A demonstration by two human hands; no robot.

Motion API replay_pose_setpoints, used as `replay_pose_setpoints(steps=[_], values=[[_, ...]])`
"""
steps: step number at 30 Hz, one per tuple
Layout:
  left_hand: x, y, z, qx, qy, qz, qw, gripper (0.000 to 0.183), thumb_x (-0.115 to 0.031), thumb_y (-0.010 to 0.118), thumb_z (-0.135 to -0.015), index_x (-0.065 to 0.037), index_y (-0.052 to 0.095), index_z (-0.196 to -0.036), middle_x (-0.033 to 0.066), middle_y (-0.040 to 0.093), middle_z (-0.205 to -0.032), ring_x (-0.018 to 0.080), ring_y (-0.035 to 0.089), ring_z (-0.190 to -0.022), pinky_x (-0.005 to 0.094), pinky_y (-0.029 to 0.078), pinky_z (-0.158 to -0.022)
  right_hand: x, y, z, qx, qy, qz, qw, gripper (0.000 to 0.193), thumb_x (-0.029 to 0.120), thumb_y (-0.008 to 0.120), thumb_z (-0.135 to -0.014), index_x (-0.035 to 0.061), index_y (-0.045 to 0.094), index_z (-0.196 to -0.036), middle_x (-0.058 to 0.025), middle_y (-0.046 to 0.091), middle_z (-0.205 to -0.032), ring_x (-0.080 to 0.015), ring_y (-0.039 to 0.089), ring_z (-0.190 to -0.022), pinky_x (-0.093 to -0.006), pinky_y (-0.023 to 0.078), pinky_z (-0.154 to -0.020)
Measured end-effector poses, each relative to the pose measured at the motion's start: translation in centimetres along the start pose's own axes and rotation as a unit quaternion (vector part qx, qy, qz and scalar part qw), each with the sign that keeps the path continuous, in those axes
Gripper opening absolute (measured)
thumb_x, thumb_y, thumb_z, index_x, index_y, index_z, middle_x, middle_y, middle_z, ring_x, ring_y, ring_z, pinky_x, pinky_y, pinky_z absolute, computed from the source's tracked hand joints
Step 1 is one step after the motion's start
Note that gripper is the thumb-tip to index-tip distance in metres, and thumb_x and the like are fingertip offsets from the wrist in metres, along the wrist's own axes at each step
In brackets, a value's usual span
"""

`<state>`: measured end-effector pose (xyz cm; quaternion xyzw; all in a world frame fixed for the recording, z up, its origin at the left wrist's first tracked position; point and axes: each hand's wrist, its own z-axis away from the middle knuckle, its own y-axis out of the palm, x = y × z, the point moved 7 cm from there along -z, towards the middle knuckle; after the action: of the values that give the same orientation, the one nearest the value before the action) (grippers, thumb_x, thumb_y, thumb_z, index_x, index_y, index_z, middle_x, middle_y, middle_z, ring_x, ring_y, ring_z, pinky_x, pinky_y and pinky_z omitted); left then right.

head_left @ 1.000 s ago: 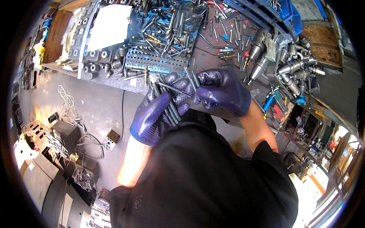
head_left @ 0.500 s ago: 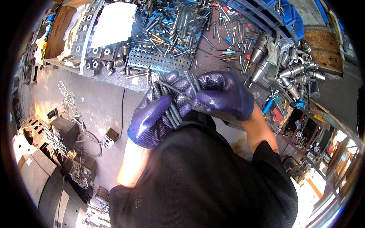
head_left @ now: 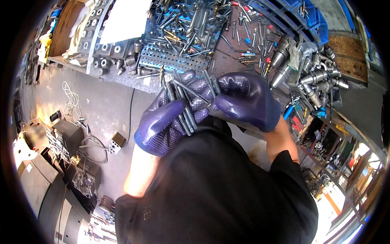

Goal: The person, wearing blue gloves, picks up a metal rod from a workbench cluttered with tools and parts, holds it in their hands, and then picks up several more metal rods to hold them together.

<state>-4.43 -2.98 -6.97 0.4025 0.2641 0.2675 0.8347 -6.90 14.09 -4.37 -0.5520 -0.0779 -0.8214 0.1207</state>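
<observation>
While the left hand cradles a bundle of dark metal rods under its thumb, the right hand pinches a pair of short rods between thumb and fingers. Both hands purple-gloved. Left grip: partly curled, thumb laid across the bundle, fingers around it; rod ends project above and below the thumb. Right grip: closed to a pinch; the pair stands tilted, upper ends free. One slanting rod runs from the left bundle toward the right fingertips; cannot tell whether they touch it. Position: all held before the torso, near the front edge of the workbench. Beyond the hands: perforated tray, cutters heaped behind it. To the right: loose cutters, then piled tool holders.
</observation>
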Motion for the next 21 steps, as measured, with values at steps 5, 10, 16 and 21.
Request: replay_pose_setpoints(steps=[5,10,16,21], values=[[0.0,0.4,-0.1,0.02,0.002,0.019,1.0,0.052,-0.004,0.046,-0.096,0.002,0.035,-0.147,0.0261,0.05,-0.14,0.0369,0.053,-0.128,0.0516,0.043,-0.11,0.6,-0.3,0.0,-0.018,-0.032,0.033,0.999,0.017,0.007,0.075,-0.082,-0.0015,0.069,-0.095,-0.0042,0.067,-0.08,-0.0071,0.059,-0.073,-0.0275,0.051,-0.068],[-0.1,0.0,0.1,-0.006,0.009,-0.004,1.0,0.053,-0.002,0.045,-0.095,0.004,0.034,-0.147,0.0261,0.051,-0.138,0.0358,0.055,-0.126,0.0506,0.042,-0.111,1.5,0.1,0.6,-0.03,-0.055,0.06,0.996,0.021,0.008,0.074,-0.082,-0.0019,0.07,-0.1,-0.0081,0.071,-0.086,-0.0107,0.065,-0.078,-0.0292,0.054,-0.072],[0.1,0.7,0.0,0.02,0.005,0.005,1.0,0.057,-0.001,0.047,-0.092,0.004,0.036,-0.147,0.0239,0.055,-0.134,0.0337,0.06,-0.118,0.0446,0.049,-0.104,1.3,2.1,0.4,-0.008,-0.02,0.057,0.998,0.02,0.007,0.076,-0.083,-0.0022,0.072,-0.1,-0.0136,0.073,-0.094,-0.014,0.068,-0.082,-0.0291,0.055,-0.074],[0.2,0.4,0.3,0.005,0.005,0.014,1.0,0.062,-0.002,0.049,-0.088,0.003,0.035,-0.148,0.0233,0.055,-0.135,0.0348,0.059,-0.119,0.0444,0.049,-0.105,1.1,1.9,0.5,-0.031,-0.053,0.038,0.997,0.022,0.008,0.076,-0.085,-0.0006,0.071,-0.105,-0.0122,0.074,-0.095,-0.0121,0.068,-0.081,-0.0286,0.055,-0.075]])
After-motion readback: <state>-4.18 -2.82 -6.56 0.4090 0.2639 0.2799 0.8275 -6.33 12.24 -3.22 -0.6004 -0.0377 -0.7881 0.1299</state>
